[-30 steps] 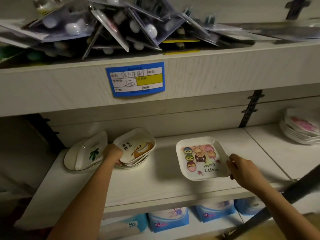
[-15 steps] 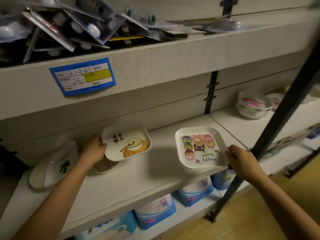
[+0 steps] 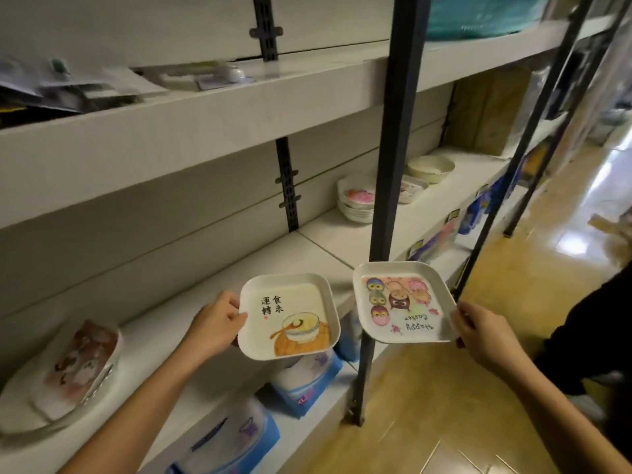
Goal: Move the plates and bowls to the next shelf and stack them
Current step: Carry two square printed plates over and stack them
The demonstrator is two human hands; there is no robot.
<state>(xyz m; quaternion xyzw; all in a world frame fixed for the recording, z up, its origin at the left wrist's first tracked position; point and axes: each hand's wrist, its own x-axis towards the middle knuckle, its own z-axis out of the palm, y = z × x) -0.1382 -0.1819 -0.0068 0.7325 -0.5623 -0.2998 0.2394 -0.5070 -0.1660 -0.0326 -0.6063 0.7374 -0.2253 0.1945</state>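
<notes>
1. The left hand (image 3: pixel 215 323) holds a square white plate printed with a bowl on an orange cloth (image 3: pixel 289 316). The fingers pinch its left rim, thumb on top and the rest curled underneath. The plate is in the air, over the near edge of the white left-hand shelf (image 3: pixel 164 336).
2. The right hand (image 3: pixel 480 333) holds a square white plate printed with cartoon owls (image 3: pixel 403 302). The fingers pinch its right rim in the same way. This plate is also in the air, in front of a dark metal upright post (image 3: pixel 390 165).
3. Progress: the task looks partly done.
   - On the next shelf (image 3: pixel 338 241), far right, stand a stack of white plates with pink prints (image 3: pixel 355 203), another plate (image 3: pixel 412 190) and a cream round bowl (image 3: pixel 431 167).
   - The two carried plates are not yet set down.
   - A blurred pile of pale dishes (image 3: pixel 68 371) remains at the near left of the first shelf, so more trips are probably needed.
4. Writing:
   - The bowl plate has four black Chinese characters and a small red seal mark.
   - The owl plate reads "Happy Easter", upside down from this view.
   - A blue-and-white soft pack (image 3: pixel 304 388) on the lower shelf seems to read "XL".
   - Other labels are too blurred to read.
5. A person in dark clothing (image 3: pixel 598 336) stands at the right edge.
</notes>
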